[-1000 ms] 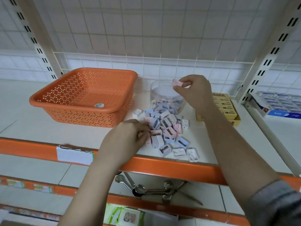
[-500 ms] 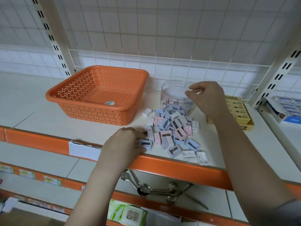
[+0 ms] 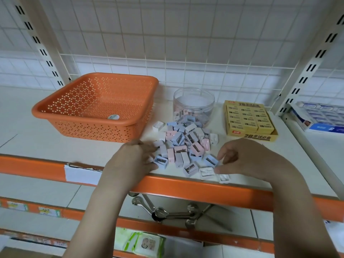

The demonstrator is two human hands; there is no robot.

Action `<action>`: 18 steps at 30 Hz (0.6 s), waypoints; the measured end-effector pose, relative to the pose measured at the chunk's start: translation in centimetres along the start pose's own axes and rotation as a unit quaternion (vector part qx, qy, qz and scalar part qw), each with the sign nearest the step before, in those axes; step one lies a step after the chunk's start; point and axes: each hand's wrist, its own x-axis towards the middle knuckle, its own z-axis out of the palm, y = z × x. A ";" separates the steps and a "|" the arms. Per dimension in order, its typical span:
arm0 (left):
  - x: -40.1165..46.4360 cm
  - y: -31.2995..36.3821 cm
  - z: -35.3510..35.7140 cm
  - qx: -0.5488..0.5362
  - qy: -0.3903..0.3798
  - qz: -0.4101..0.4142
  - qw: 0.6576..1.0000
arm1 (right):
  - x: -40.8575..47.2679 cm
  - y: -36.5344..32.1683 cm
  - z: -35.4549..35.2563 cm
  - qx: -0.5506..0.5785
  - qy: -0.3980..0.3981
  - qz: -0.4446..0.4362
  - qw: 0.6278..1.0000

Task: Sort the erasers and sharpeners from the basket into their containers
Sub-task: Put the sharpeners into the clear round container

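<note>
A pile of pink, blue and white sharpeners (image 3: 186, 144) lies on the white shelf in front of a clear round jar (image 3: 194, 105) that holds several more. An orange basket (image 3: 96, 107) stands to the left, with only a sticker on its floor. A yellow box of erasers (image 3: 248, 118) sits right of the jar. My left hand (image 3: 134, 161) is at the pile's left edge, its fingers curled round a pale sharpener (image 3: 150, 159) beside a blue one (image 3: 161, 161). My right hand (image 3: 247, 159) hovers at the pile's front right, thumb and forefinger spread apart over a blue sharpener (image 3: 211, 161).
The shelf's orange front edge (image 3: 204, 190) runs just below both hands, with a white label (image 3: 81, 174) on it. Metal spoons (image 3: 167, 213) lie on the shelf below. A blue-and-white box of goods (image 3: 320, 118) sits in the bay to the right. A wire grid backs the shelf.
My right hand has dropped a pink sharpener over the jar and come down to the pile's front right. My left hand stays at the pile's left edge. The camera has shifted.
</note>
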 end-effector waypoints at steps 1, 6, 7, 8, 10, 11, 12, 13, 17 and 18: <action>0.0 0.1 0.0 -0.004 -0.008 -0.007 1.000 | -0.1 -0.1 0.1 -0.007 -0.007 0.014 1.000; -0.4 0.6 -0.5 -0.015 0.013 -0.009 1.000 | -0.3 -0.6 0.6 -0.040 -0.029 0.035 0.998; -0.7 0.8 -0.9 -0.022 0.021 0.004 1.000 | -0.4 -0.6 0.6 -0.047 -0.030 0.037 0.998; -0.9 1.2 -1.4 -0.037 0.031 0.019 0.999 | -0.5 -0.6 0.7 -0.051 -0.027 0.040 0.998; -1.1 2.2 -2.4 -0.074 0.061 0.058 0.994 | -0.6 -0.5 0.8 -0.050 -0.020 0.043 0.998; -1.0 2.8 -2.9 -0.084 0.080 0.078 0.990 | -0.7 -0.5 0.8 -0.048 -0.016 0.041 0.998; -0.7 3.4 -3.3 -0.089 0.096 0.095 0.987 | -0.7 -0.5 0.9 -0.048 -0.013 0.036 0.998; -0.2 4.0 -3.7 -0.092 0.108 0.109 0.984 | -0.9 -0.5 1.0 -0.050 -0.012 0.031 0.998; 4.0 6.6 -5.0 -0.111 0.110 0.156 0.975 | -1.6 -0.4 1.0 -0.053 -0.011 0.014 0.998; 5.4 7.2 -5.0 -0.119 0.104 0.169 0.973 | -1.7 -0.3 0.9 -0.050 -0.005 0.012 0.999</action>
